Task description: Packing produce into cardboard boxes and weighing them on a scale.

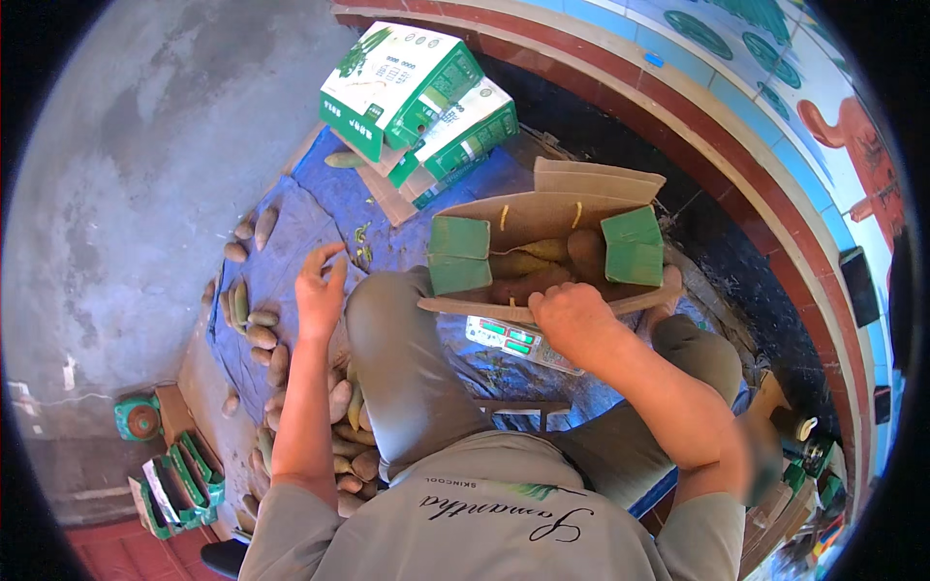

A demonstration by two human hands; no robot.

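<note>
An open cardboard box with green end flaps sits in front of me, and several long brown tubers lie inside it. My right hand is closed over the box's near edge. Just under that edge shows a white digital scale with lit green displays; the box hides most of it. To the left of the box my left hand is raised above the blue sheet. Its fingers are loosely curled, with a gap between thumb and forefinger, and nothing shows in them.
Two white and green cartons are stacked beyond the sheet. Loose tubers are scattered on the left, with a pile beside my left leg. Folded green cartons stand lower left. A tiled wall curves along the right.
</note>
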